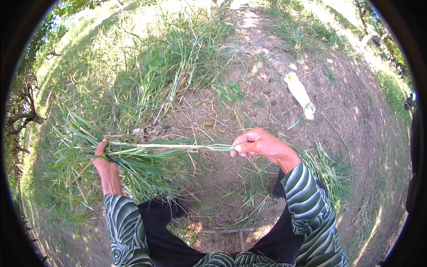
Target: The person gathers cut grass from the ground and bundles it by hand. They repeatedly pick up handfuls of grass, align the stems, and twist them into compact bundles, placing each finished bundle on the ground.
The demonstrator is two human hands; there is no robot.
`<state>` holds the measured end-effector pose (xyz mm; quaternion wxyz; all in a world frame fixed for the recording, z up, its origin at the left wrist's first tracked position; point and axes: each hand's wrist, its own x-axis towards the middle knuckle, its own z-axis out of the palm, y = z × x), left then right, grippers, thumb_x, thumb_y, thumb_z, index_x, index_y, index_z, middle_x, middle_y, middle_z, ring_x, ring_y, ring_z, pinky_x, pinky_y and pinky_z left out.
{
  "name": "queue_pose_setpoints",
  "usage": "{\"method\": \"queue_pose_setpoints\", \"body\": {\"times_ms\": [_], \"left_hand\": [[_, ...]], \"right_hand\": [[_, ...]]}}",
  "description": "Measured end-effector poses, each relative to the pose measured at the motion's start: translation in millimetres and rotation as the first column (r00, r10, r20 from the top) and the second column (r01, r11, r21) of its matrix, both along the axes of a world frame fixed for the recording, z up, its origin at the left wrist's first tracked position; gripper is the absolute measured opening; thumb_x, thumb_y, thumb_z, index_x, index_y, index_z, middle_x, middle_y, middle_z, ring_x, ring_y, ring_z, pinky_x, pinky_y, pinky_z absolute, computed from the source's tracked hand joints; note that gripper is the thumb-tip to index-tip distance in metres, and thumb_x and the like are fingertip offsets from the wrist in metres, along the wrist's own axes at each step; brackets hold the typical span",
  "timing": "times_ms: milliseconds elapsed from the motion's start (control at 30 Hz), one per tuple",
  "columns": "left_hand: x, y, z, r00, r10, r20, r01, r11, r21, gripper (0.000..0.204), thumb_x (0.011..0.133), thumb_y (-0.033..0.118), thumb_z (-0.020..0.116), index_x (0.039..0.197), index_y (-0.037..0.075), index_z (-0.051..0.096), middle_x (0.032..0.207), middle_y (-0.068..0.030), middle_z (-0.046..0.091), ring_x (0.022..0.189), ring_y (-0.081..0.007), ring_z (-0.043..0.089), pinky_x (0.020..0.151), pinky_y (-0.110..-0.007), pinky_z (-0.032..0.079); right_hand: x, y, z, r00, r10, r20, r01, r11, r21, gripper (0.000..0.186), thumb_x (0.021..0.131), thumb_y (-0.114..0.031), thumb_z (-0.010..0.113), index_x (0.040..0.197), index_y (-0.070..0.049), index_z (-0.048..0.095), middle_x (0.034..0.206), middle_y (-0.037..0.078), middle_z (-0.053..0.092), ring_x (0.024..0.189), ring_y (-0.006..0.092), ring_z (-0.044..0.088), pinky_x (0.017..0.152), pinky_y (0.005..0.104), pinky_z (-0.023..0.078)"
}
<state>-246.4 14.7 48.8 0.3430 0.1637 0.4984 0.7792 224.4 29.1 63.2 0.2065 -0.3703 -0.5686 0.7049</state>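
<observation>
Gripping a bunch of green grass [142,167] on the left with the left hand [106,164], thumb over the top, fingers mostly hidden. Pinching the ends of some long, thin, pale stalks [187,146] between thumb and fingers with the right hand [262,147]. Holding those stalks straight across from hand to hand, above the brown ground [267,102]. Wearing dark pants [167,240] and green patterned sleeves [126,222], knees apart on the near side. Just beside the right sleeve, some loose grass [331,173]. Far right, a long white thing [300,95] on the ground. Far left, tall grass [164,66].
</observation>
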Motion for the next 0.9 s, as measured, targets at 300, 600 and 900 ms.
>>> {"method": "queue_pose_setpoints", "body": {"times_ms": [300, 600, 900], "left_hand": [[3.9, -2.7, 7.0, 0.999, 0.04, -0.005, -0.04, 0.998, 0.057, 0.017, 0.073, -0.008, 0.064, 0.09, -0.007, 0.062, 0.085, -0.0141, 0.065, 0.069, -0.0228, 0.064, 0.063, -0.031, 0.055], [63.9, -19.3, 44.9, 0.974, 0.188, -0.125, -0.178, 0.98, 0.091, 0.033, 0.07, -0.01, 0.067, 0.1, -0.004, 0.055, 0.089, -0.0137, 0.064, 0.076, -0.0233, 0.064, 0.066, -0.035, 0.055], [81.3, -36.8, 53.4, 0.986, 0.082, -0.145, -0.063, 0.99, 0.128, 0.035, 0.07, -0.006, 0.068, 0.103, -0.003, 0.056, 0.089, -0.0149, 0.064, 0.078, -0.0213, 0.063, 0.069, -0.034, 0.054]], "right_hand": [[-17.4, -0.2, -33.1, 0.937, -0.115, 0.33, -0.015, 0.93, 0.366, 0.013, 0.079, -0.011, 0.06, 0.08, -0.005, 0.071, 0.061, 0.002, 0.059, 0.059, 0.0089, 0.053, 0.056, 0.0261, 0.041], [-34.9, 11.5, -66.9, 0.788, -0.316, 0.529, -0.007, 0.854, 0.52, 0.019, 0.068, -0.015, 0.053, 0.076, -0.011, 0.071, 0.074, 0.014, 0.066, 0.073, 0.0345, 0.063, 0.065, 0.042, 0.049], [-50.9, 32.2, -94.7, 0.628, -0.392, 0.672, -0.031, 0.85, 0.525, 0.02, 0.069, -0.018, 0.056, 0.079, -0.007, 0.07, 0.079, 0.02, 0.065, 0.078, 0.0401, 0.063, 0.07, 0.0471, 0.05]]}}
